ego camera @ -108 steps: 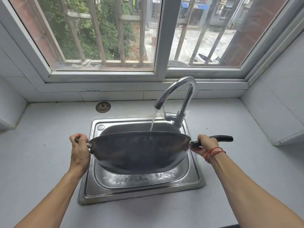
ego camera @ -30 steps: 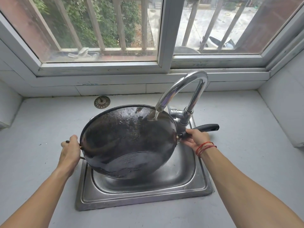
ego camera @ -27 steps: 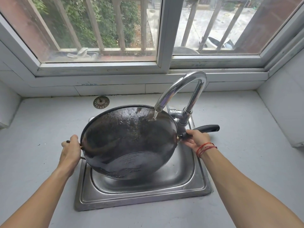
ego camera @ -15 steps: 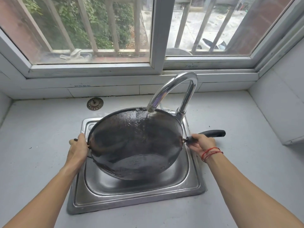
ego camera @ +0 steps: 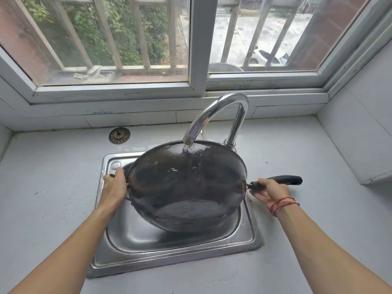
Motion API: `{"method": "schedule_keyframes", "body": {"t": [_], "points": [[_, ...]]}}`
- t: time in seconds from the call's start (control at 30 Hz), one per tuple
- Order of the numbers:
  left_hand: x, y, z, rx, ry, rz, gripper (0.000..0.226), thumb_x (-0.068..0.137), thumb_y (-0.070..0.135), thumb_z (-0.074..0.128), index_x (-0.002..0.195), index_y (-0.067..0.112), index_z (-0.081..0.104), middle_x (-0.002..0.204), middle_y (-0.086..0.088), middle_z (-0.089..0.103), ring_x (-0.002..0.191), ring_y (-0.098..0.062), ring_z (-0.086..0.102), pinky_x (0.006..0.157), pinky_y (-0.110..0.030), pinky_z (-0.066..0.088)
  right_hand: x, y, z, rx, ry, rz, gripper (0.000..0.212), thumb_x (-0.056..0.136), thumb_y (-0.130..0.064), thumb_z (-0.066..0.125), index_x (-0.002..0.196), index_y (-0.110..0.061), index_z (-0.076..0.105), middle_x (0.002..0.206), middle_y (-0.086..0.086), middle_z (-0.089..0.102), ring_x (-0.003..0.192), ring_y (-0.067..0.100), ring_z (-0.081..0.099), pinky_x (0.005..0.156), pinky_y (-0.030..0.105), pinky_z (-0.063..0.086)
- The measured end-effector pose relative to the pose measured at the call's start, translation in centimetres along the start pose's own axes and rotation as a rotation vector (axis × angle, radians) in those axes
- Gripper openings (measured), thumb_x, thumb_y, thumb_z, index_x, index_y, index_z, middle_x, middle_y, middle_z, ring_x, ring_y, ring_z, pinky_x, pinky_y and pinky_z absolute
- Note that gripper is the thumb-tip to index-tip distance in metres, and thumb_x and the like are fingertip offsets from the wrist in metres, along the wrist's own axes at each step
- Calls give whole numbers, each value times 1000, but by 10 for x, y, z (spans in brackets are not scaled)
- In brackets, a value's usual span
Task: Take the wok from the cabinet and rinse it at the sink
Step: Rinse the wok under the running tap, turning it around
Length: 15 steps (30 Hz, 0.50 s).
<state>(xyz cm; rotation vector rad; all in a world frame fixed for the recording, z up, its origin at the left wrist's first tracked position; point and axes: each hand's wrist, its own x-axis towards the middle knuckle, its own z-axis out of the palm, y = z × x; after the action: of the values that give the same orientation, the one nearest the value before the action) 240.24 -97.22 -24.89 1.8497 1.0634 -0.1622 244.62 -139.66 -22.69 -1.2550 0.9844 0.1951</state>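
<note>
Grips tilted wok mid-frame under running faucet: left hand curled on side handle, right hand round long handle.

Our left forearm and right forearm were bare as far as the view reached. Round our right wrist we wore a thin red string bracelet, wound in several strands, just behind the right hand. Our left hand was bare.
</note>
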Motion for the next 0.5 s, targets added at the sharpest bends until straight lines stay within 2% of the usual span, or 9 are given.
{"method": "schedule_keyframes", "body": {"t": [0.07,0.27,0.4,0.5], "points": [[0,0,1,6,3,8,102,74,68,25,138,-9,40,132,-34,56,119,-49,55,99,-62,46,1,0,-2,2,-5,-5,11,88,5,61,96,1,54,60,14,69,72,30,70,56,40,59],[-31,21,-2,18,12,2,96,77,65,23,144,-3,37,136,-28,54,123,-45,52,104,-57,42,-1,1,-1,2,-12,-11,23,88,5,61,110,3,53,78,20,67,75,31,70,58,41,59],[-33,21,-3,19,0,-4,98,75,68,21,146,2,36,139,-26,51,125,-44,50,106,-59,40,-1,1,1,-2,-5,0,16,89,5,61,104,2,55,78,20,67,75,30,70,58,41,59],[-34,21,-4,42,8,-24,85,88,60,25,150,2,28,145,-25,46,130,-43,45,108,-53,37,-4,-1,3,-3,-11,5,6,88,8,58,88,2,55,65,16,67,72,30,68,53,38,58]]}}
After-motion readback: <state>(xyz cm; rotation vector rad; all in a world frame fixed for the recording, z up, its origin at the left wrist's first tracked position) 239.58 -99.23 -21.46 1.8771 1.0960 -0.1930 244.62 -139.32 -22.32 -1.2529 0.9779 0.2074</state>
